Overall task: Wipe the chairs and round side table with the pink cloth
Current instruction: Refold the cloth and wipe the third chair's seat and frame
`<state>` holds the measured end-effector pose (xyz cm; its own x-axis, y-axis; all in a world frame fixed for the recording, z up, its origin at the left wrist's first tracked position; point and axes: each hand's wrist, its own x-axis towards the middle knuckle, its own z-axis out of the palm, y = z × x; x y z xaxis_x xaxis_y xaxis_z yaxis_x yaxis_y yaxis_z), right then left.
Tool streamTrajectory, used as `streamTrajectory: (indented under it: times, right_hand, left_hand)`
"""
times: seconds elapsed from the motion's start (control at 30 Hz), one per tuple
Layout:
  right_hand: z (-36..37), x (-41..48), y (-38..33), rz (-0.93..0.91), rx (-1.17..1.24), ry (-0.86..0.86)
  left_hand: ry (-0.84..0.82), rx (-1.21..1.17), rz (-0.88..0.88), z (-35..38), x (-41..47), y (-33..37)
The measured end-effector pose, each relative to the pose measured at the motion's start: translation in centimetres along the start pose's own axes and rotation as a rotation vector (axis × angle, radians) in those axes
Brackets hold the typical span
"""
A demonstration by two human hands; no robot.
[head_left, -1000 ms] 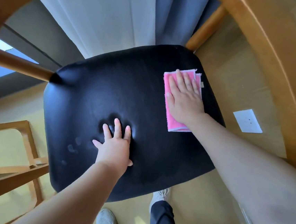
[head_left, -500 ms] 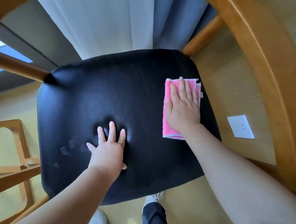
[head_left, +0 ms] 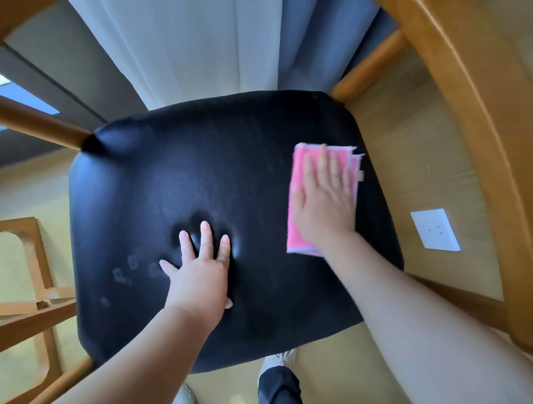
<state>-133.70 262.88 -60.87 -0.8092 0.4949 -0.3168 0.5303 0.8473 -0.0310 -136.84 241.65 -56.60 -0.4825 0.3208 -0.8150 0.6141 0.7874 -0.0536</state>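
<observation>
A chair with a black padded seat (head_left: 196,169) and a curved wooden frame (head_left: 483,102) fills the view from above. The folded pink cloth (head_left: 294,237) lies flat on the seat's right side. My right hand (head_left: 324,201) presses flat on the cloth, fingers straight and pointing away from me. My left hand (head_left: 201,273) rests flat on the middle of the seat with fingers spread, denting the padding. Faint fingerprints mark the seat to the left of that hand.
A second wooden chair frame (head_left: 21,302) stands at the lower left. White and blue curtains (head_left: 229,35) hang beyond the seat. A white wall socket (head_left: 435,228) sits on the wooden panel at right. My shoes and a dark trouser leg (head_left: 279,395) show below the seat.
My right hand has slid the pink cloth toward me along the seat's right side. The left hand stays pressed in the same spot.
</observation>
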Motion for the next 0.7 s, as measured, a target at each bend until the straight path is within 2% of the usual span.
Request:
streamTrajectory:
  times: [0.17,0.23,0.4,0.7]
  right_hand:
    - [-1.0,2.5,-3.9,-0.408,-0.033,-0.019]
    - [-1.4,4.7,-4.1,-0.502,-0.066,-0.006]
    - [-3.1,9.6,-0.8,-0.256,-0.051,0.05]
    - [-3.4,11.2,0.3,-0.171,0.036,0.055]
  left_hand:
    - [0.003,-0.002,0.0,0.0,0.0,-0.1]
    - [0.001,-0.002,-0.005,0.1,0.0,-0.1]
    - [-0.006,0.004,-0.011,0.2,0.1,-0.1]
    - [-0.004,0.002,-0.007,0.3,0.2,-0.1]
